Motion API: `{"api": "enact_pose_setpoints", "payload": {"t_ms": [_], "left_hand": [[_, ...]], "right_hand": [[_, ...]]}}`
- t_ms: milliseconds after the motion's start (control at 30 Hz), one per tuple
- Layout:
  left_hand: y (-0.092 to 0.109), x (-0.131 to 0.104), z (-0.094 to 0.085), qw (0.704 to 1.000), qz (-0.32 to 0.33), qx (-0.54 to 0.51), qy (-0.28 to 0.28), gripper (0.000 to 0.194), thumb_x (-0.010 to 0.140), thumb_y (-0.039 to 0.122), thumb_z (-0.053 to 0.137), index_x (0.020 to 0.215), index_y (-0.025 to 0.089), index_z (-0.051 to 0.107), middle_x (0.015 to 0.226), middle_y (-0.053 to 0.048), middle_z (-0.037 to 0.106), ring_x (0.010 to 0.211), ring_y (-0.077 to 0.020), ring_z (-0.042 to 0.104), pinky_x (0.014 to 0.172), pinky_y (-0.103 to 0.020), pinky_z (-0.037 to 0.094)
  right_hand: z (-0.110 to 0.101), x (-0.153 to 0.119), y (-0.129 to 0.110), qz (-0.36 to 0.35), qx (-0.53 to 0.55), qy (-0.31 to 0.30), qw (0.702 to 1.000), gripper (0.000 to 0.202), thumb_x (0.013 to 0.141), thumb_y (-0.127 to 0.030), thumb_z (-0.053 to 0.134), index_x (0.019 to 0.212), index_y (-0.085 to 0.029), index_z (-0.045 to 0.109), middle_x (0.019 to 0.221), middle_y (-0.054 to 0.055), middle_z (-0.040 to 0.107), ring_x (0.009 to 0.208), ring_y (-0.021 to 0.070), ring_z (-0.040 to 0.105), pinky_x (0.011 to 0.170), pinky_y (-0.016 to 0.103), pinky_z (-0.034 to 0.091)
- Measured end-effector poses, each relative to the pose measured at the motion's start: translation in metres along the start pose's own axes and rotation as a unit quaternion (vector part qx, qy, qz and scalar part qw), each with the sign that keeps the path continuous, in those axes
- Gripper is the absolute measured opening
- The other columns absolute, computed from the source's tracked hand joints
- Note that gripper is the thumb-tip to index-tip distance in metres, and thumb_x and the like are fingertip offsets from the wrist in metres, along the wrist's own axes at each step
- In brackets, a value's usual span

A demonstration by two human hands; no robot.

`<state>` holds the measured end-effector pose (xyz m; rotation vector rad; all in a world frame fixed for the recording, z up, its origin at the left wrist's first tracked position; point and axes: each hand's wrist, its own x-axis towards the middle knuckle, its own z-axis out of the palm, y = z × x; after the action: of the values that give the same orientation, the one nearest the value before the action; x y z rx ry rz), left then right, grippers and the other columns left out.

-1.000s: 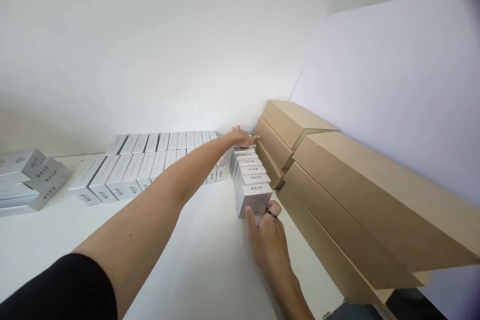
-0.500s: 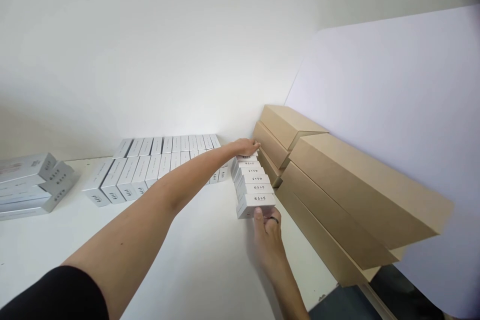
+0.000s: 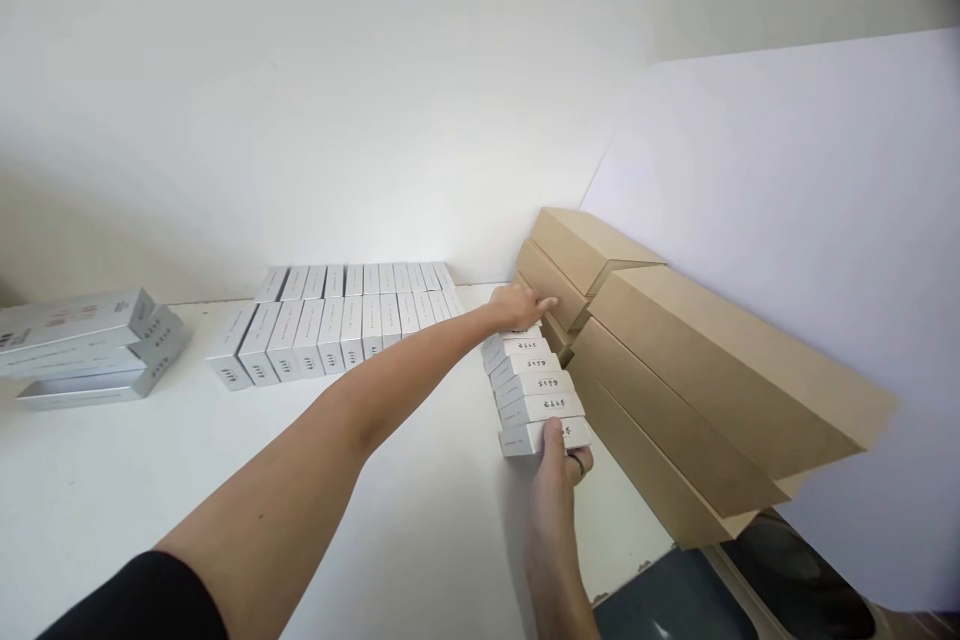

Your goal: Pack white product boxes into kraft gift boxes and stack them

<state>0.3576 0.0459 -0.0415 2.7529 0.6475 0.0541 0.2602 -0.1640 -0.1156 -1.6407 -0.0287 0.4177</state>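
White boxes [image 3: 534,385] lie rowed between your left hand [image 3: 516,307], its grip hidden, and right hand [image 3: 556,478]. The latter holds the nearest box [image 3: 523,439].

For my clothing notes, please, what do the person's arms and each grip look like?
The left arm has a black sleeve; the left grip is bare. The right grip is bare apart from a dark finger ring; the right forearm is bare.

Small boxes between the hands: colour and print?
White small boxes with dark characters; best seen in the head view, the only one.
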Motion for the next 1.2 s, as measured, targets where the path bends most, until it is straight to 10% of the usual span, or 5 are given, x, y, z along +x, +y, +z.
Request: {"api": "enact_pose_setpoints", "payload": {"t_ms": [567,967,1067,1200], "left_hand": [[0.003,-0.106,0.008,0.999,-0.045,-0.029,0.011,0.045,0.096,0.053,0.053,0.127,0.020,0.057,0.129,-0.011,0.058,0.115,-0.0261,0.057,0.101,-0.050,0.046],[-0.063,-0.320,0.007,0.949,-0.232,-0.102,0.186,0.046,0.092,0.061,0.040,0.121,0.026,0.050,0.137,-0.012,0.048,0.096,-0.0277,0.065,0.077,-0.044,0.055],[-0.078,-0.391,0.031,0.931,-0.240,-0.130,0.244,0.042,0.094,0.051,0.044,0.128,0.028,0.037,0.154,-0.009,0.029,0.099,-0.0248,0.065,0.076,-0.045,0.057],[-0.109,-0.467,0.073,0.933,-0.096,-0.183,0.294,0.052,0.087,0.035,0.062,0.127,0.029,0.029,0.158,-0.013,0.018,0.139,-0.0354,0.038,0.087,-0.050,0.058]], "right_hand": [[-0.035,-0.032,-0.005,0.036,0.155,0.013,0.987,0.087,0.081,-0.048,0.065,0.149,-0.025,0.015,0.143,0.009,0.052,0.123,0.0237,0.057,0.091,0.040,0.057],[-0.014,-0.062,0.019,-0.050,0.066,-0.215,0.973,0.076,0.075,-0.057,0.076,0.139,-0.031,0.043,0.132,0.005,0.060,0.128,0.0310,0.053,0.105,0.048,0.048],[-0.006,-0.058,0.025,-0.215,-0.068,-0.351,0.909,0.060,0.088,-0.060,0.061,0.140,-0.036,0.040,0.152,0.003,0.041,0.142,0.0301,0.036,0.117,0.053,0.033],[-0.011,-0.035,0.024,-0.363,-0.273,-0.443,0.773,0.067,0.089,-0.051,0.064,0.147,-0.044,0.031,0.164,-0.005,0.015,0.151,0.0271,0.014,0.122,0.055,0.015]]}}
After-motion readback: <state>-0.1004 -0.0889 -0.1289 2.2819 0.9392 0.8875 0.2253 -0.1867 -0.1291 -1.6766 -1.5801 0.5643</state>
